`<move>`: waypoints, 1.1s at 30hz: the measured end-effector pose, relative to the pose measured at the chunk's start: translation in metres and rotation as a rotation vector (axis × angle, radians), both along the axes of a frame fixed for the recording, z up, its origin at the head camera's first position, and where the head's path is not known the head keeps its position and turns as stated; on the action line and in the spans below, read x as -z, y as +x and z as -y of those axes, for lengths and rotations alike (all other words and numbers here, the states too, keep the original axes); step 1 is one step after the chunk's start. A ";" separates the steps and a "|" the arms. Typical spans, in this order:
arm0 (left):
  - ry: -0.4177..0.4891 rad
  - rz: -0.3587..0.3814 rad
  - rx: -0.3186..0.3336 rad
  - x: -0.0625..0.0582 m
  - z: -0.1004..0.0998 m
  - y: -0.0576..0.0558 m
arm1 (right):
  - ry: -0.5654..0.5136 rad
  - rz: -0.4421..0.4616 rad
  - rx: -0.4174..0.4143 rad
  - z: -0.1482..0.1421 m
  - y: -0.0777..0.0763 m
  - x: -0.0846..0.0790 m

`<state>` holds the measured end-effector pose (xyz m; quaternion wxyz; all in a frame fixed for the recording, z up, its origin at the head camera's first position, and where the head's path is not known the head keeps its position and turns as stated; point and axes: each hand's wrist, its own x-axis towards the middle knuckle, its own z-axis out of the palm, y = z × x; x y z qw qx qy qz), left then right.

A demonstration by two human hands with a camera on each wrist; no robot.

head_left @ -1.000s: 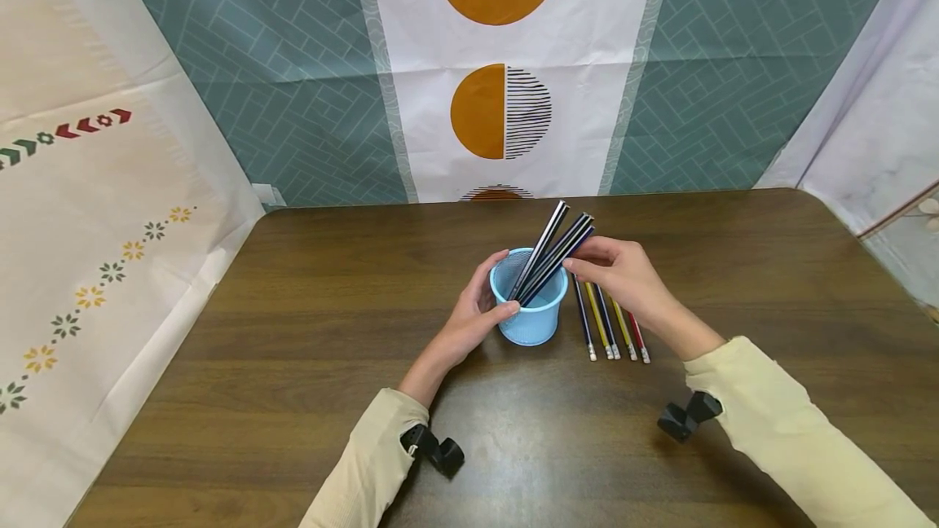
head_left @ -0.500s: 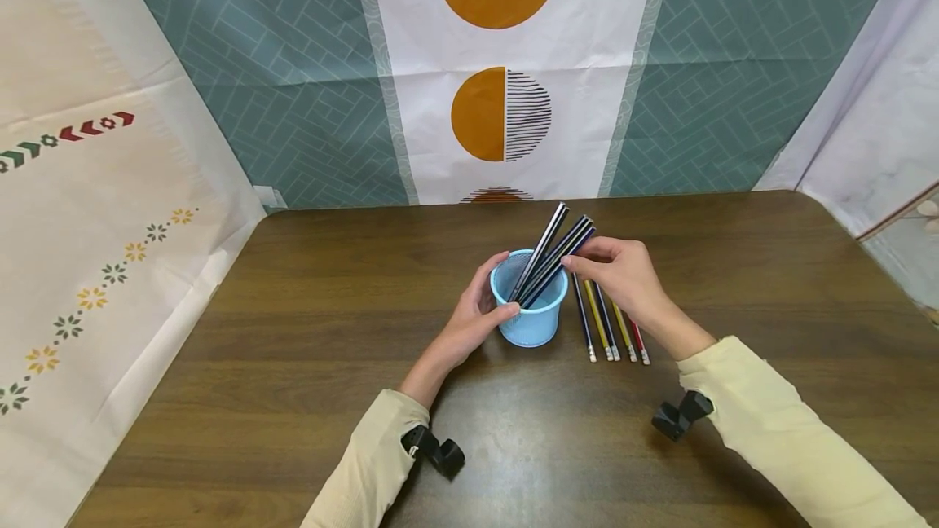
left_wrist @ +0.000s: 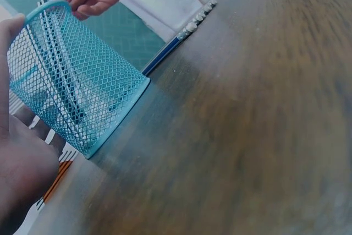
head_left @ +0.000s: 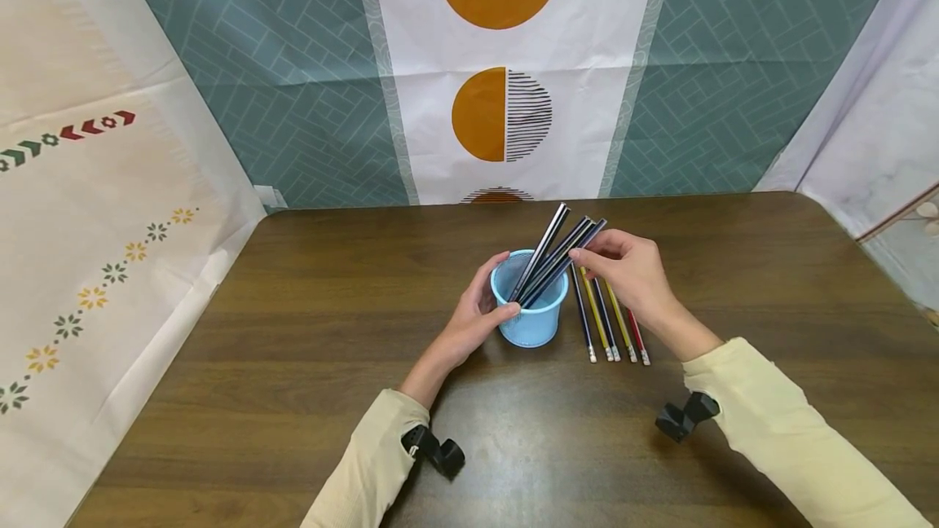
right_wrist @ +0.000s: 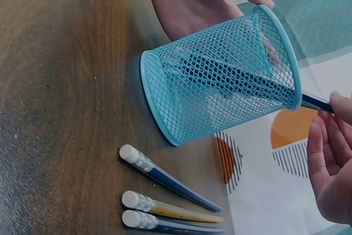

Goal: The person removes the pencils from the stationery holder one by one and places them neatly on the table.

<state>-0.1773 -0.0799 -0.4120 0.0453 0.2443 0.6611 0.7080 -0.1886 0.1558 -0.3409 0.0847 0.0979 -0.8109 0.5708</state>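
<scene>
A light blue mesh pencil cup (head_left: 530, 327) stands upright on the table, several dark striped pencils (head_left: 546, 241) leaning to the right inside it. My left hand (head_left: 469, 314) grips the cup from its left side, thumb at the near rim. At the right rim, my right hand (head_left: 629, 274) pinches a dark pencil (head_left: 597, 228) between thumb and fingers; its lower end is inside the cup. In the right wrist view, this pencil's shaft (right_wrist: 316, 102) runs from the rim to the fingertips.
Right of the cup, several pencils lie side by side: dark blue (head_left: 584, 324), yellow (head_left: 624, 331) and red (head_left: 639, 339), their white erasers toward me. The brown table's (head_left: 330, 332) far edge meets a patterned cloth (head_left: 308, 121).
My right hand has shifted slightly up and right, and the pinched pencil now leans farther right, apart from the others. The left hand and cup have stayed in place.
</scene>
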 end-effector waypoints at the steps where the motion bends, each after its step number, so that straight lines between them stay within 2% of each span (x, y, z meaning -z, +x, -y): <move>1: 0.002 -0.001 0.000 0.000 0.000 0.000 | 0.009 -0.007 0.004 -0.001 0.000 0.000; 13: 0.016 -0.012 -0.015 -0.001 0.000 0.000 | 0.102 -0.069 -0.012 -0.004 0.004 -0.008; 23: 0.012 -0.001 -0.009 0.001 -0.001 0.001 | 0.029 -0.164 -0.030 -0.006 0.009 -0.017; 33: 0.010 0.006 -0.005 0.000 -0.001 0.000 | -0.050 -0.240 -0.088 -0.007 0.012 -0.032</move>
